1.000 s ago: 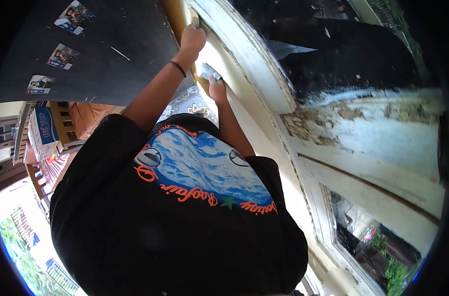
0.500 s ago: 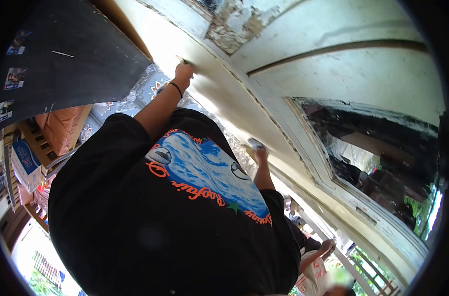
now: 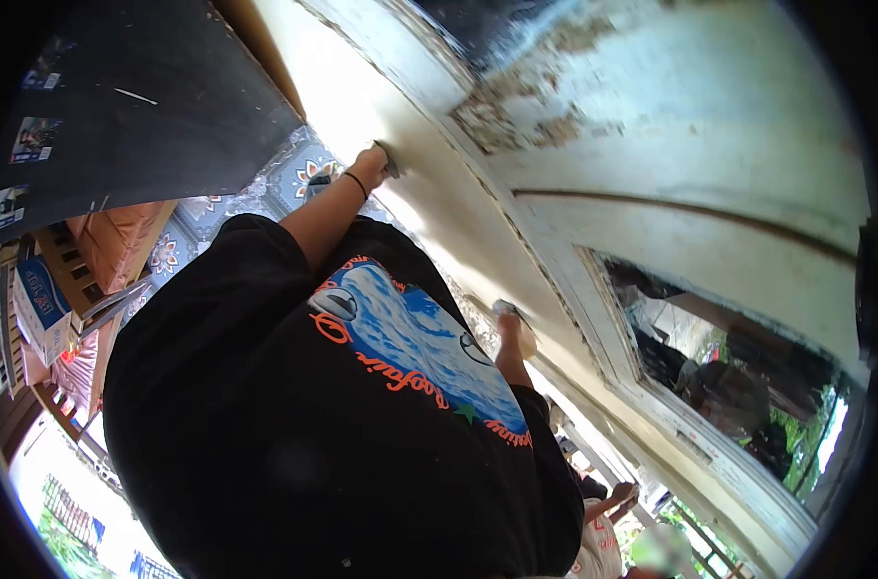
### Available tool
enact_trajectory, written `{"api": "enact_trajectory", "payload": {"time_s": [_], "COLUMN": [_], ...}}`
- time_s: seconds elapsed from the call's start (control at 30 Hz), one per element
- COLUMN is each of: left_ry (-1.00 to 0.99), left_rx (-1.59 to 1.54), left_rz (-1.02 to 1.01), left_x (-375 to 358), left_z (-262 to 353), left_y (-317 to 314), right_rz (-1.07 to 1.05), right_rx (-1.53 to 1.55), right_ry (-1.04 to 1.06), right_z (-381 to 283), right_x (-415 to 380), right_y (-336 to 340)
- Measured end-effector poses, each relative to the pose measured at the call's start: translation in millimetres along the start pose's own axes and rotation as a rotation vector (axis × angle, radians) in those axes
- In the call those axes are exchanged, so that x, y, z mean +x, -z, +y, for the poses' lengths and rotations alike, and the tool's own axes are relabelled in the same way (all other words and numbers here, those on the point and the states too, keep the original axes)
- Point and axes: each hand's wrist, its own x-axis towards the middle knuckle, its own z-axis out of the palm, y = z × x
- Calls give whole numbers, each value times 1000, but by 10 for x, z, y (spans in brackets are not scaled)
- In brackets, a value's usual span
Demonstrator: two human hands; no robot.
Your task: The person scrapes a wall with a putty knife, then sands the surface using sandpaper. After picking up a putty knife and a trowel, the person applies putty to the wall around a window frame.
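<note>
My left hand (image 3: 370, 162), with a dark band on its wrist, presses a small grey tool (image 3: 389, 166) against the cream panel of an old white door (image 3: 429, 207). My right hand (image 3: 509, 334) is lower on the same panel, closed on a pale pad (image 3: 518, 323) that lies flat on the surface. The door's paint (image 3: 516, 121) is peeling and shows brown patches. My black T-shirt with a blue print (image 3: 410, 338) fills the lower left and hides both forearms near the body.
A dark board with stickers (image 3: 121, 106) leans at the upper left above a patterned tiled floor (image 3: 294, 179). Cardboard boxes (image 3: 34, 299) stand at the left. The door has a glass pane (image 3: 728, 386). Another person's arm (image 3: 613, 502) shows at the bottom right.
A second ago both hands were close together on the door. They are now far apart, and the left hand has slid a little along the panel. The view has shifted.
</note>
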Motion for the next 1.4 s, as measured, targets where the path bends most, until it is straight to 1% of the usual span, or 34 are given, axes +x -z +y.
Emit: {"api": "enact_trajectory", "payload": {"time_s": [0.07, 0.17, 0.2, 0.27, 0.33, 0.37, 0.4, 0.47, 0.5, 0.53, 0.57, 0.6, 0.67, 0.7, 0.73, 0.77, 0.8, 0.83, 0.87, 0.9, 0.97, 1.0, 1.07, 1.1, 1.13, 1.2, 1.23, 1.27, 1.3, 1.33, 1.37, 1.4], "left_ry": [-99, -314, -401, -580, -718, -773, -820, -859, -857, -858, -858, -849, -726, -715, -712, -705, -701, -596, -583, -587, -569, -557, -501, -488, -481, -191, -192, -301, -498, -735, -384, 49], "left_rx": [41, 150, 183, 260, 382, 432, 366, 510, 521, 519, 513, 515, 560, 562, 563, 563, 562, 515, 514, 546, 595, 599, 616, 682, 681, 514, 463, 793, 1138, 1367, 952, 270], "left_rz": [70, 224, 255, 298, 286, 263, 213, 252, 250, 223, 193, 180, 275, 254, 275, 295, 317, 226, 213, 250, 292, 279, 301, 349, 333, 187, 56, -141, -317, -456, -377, -94], "left_x": [217, 119, 48, -197, -806, -801, -936, -1119, -1204, -1260, -1297, -1301, -1264, -1228, -1182, -1129, -1075, -1017, -971, -935, -713, -665, -616, -415, -400, -435, -267, -135, -12, 110, -47, -171], "left_z": [516, 1500, 1830, 2415, 2810, 2951, 3024, 3101, 3077, 3024, 2954, 2866, 2642, 2523, 2388, 2235, 2095, 1973, 1820, 1673, 1329, 1131, 768, 545, 381, 81, -193, -406, -615, -821, -849, -826], "left_y": [230, 389, 416, 408, 157, 221, 169, 125, 82, 41, -2, -33, -96, -125, -148, -158, -165, -139, -164, -183, -158, -169, -261, -207, -240, -272, -191, -87, 14, 115, -33, -224], "right_rz": [40, 95, 110, 108, 66, 40, 15, 11, 2, -96, -122, -116, -99, -148, -138, -75, -12, 97, 199, 52, 26, -48, -329, -315, -292, 10, 85, 100, 104, 96, 91, 87], "right_rx": [94, 241, 283, 349, 392, 425, 457, 593, 659, 709, 746, 745, 769, 739, 736, 695, 651, 515, 370, 529, 411, 159, -306, -330, -308, -170, -136, -125, -119, -116, -111, -104], "right_ry": [176, 441, 498, 549, 481, 462, 441, 576, 645, 529, 560, 545, 448, 397, 375, 449, 526, 718, 907, 732, 628, 445, 38, -46, -172, -433, -508, -551, -577, -591, -576, -545], "right_z": [-659, -1917, -2391, -3332, -4308, -4742, -5108, -5511, -5714, -5806, -5782, -5692, -5380, -5105, -4747, -4330, -3959, -3585, -3200, -2793, -1984, -1859, -617, -244, 135, 635, 797, 893, 934, 1023, 1020, 985], "right_x": [305, 909, 1085, 1406, 1564, 1624, 1630, 1712, 1746, 1752, 1742, 1685, 1731, 1752, 1792, 1822, 1804, 1688, 1469, 1252, 802, 381, 314, 112, -49, -451, -604, -702, -773, -823, -812, -783], "right_y": [-113, -207, -167, -71, 301, 478, 636, 792, 881, 929, 980, 1003, 746, 591, 313, -18, -165, -153, -81, -49, 117, 663, 93, 159, 183, 303, 396, 481, 548, 542, 534, 498]}}
